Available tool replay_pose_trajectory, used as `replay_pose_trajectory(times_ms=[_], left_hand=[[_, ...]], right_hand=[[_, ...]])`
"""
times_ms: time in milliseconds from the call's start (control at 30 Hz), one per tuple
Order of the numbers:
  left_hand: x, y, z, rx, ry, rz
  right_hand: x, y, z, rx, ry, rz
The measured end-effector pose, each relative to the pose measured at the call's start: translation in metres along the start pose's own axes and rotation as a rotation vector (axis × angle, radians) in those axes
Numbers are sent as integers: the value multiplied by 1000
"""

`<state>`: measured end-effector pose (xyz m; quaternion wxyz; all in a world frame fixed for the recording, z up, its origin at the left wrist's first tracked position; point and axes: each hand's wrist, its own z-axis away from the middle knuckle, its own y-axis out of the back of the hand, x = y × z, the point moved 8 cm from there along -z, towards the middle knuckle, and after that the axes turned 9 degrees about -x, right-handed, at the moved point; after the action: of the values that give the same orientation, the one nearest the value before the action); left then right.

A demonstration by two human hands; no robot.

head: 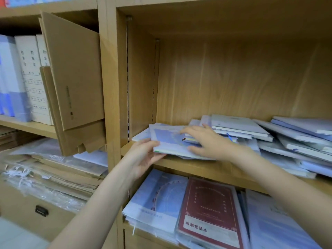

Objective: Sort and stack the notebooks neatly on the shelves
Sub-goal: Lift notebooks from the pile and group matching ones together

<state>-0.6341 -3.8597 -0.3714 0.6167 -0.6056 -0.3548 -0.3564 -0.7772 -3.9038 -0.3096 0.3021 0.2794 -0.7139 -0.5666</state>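
At centre frame, the left hand [143, 155] is gripping the blue notebook [167, 141] by its corner, apparently to square it, while the right hand [206, 141] is pressing flat-fingered on the pile [239, 128] to steady it.

The light oak-coloured wooden shelf unit [233, 76] shows a streaky vertical grain on its back panel. Inside its open compartment, the scattered notebooks [291, 141] are pale lavender-blue and white, and the front pale-blue notebook [167, 141] has a deeper blue patch on its cover. Below that compartment lies a dark red notebook with a thin ornamental border and a cream label strip [210, 211], beside a pale blue notebook with a faint arc pattern [161, 196]. Left of the unit's upright stand plain brown cardboard folders [75, 72], white file boxes with ruled spines [32, 78] and light blue binders [10, 78].
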Motion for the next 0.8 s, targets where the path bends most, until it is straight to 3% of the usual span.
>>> replay_pose_trajectory(times_ms=[100, 233, 300, 400, 533, 567, 633, 700, 800], left_hand=[[21, -8, 1, 32, -86, -26], [79, -16, 33, 19, -293, -342], [103, -10, 63, 16, -374, -436], [119, 14, 113, -16, -444, -360], [80, 52, 159, -70, -377, -249], [63, 62, 167, -69, -322, -276], [27, 85, 173, -53, -190, -353], [-17, 102, 175, -55, -64, -378], [-89, 122, 176, -21, 98, -306]], right_hand=[[0, -4, 14, 27, 21, -52], [12, -7, 19, 4, 3, -96], [9, -13, 18, -50, -62, -233], [-13, -5, 26, 134, -143, -681], [-85, -15, 50, 193, 63, -1664], [-96, -19, 58, 233, 87, -1695], [-104, -31, 72, 276, 47, -1471], [-111, -55, 83, 177, 24, -1178], [-122, -96, 93, -11, 39, -938]])
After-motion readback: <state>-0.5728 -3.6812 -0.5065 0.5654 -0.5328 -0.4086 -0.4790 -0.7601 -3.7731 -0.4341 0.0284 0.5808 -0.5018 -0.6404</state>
